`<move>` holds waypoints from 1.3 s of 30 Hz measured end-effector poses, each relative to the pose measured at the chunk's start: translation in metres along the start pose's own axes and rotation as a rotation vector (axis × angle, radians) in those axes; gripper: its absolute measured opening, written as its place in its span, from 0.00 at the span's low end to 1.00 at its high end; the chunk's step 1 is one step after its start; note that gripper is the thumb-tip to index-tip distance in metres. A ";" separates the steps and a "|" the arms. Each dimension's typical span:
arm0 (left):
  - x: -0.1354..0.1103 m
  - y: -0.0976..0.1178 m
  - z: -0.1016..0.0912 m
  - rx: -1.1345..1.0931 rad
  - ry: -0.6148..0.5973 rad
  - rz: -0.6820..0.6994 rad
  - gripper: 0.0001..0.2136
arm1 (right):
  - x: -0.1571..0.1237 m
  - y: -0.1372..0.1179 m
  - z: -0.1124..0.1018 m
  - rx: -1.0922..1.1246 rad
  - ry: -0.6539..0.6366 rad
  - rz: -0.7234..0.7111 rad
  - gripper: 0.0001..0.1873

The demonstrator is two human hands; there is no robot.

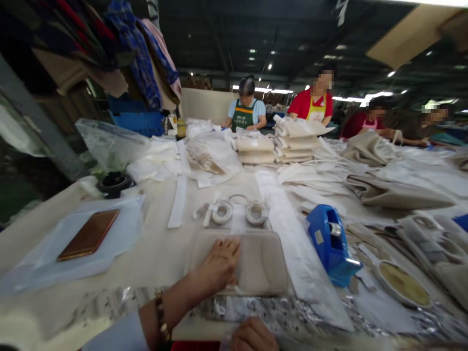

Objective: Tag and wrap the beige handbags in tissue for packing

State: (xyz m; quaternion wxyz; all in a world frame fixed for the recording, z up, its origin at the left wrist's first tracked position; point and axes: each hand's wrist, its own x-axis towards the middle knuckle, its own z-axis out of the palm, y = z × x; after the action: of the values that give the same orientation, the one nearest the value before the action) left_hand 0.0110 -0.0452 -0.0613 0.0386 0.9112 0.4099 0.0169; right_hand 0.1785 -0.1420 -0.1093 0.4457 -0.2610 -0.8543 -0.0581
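Observation:
A flat beige bag (263, 263) with rounded corners lies on the worktable before me. My left hand (219, 263) rests flat on its left part, fingers stretched out and pointing away from me. Two rings wrapped in white (222, 212) lie just beyond the far edge of the bag. Along its near edge is a clear plastic sheet with dark dots (256, 309). My right hand (253, 335) is at the bottom of the view, partly cut off, below that sheet. Its fingers are curled, and what they hold, if anything, is hidden.
A blue tape dispenser (327, 243) stands to the right, near a round tin (404, 283). A long white strip (292, 229) runs beside the bag. On the left a brown phone-like slab (88, 235) lies on pale sheets. Stacked beige bags (298, 139) and several co-workers (246, 105) are farther back.

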 end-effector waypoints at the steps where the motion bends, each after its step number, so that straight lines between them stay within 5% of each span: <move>1: 0.001 0.001 -0.007 0.019 -0.023 -0.001 0.32 | -0.005 -0.011 0.009 0.050 -0.019 0.032 0.13; 6: 0.002 0.000 -0.020 0.054 -0.117 0.028 0.36 | -0.006 -0.026 0.003 0.266 -0.161 0.162 0.17; 19: 0.003 -0.004 -0.024 -0.012 -0.147 0.027 0.37 | 0.020 -0.025 -0.002 0.394 -0.130 0.159 0.13; 25: -0.003 -0.010 -0.017 -0.081 -0.103 0.039 0.32 | 0.071 0.028 -0.024 0.350 -0.332 0.204 0.14; 30: -0.007 -0.017 -0.001 -0.147 0.009 0.086 0.28 | 0.082 0.084 -0.001 0.200 -0.329 0.285 0.12; 39: -0.011 -0.022 0.009 -0.226 0.127 0.130 0.25 | 0.065 0.086 0.022 -0.007 -0.258 0.410 0.14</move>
State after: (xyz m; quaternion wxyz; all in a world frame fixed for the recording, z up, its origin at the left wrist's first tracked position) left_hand -0.0120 -0.0390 -0.0720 0.1137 0.9228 0.3470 0.1228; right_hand 0.1750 -0.0349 -0.0827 0.3345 -0.4360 -0.8330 0.0644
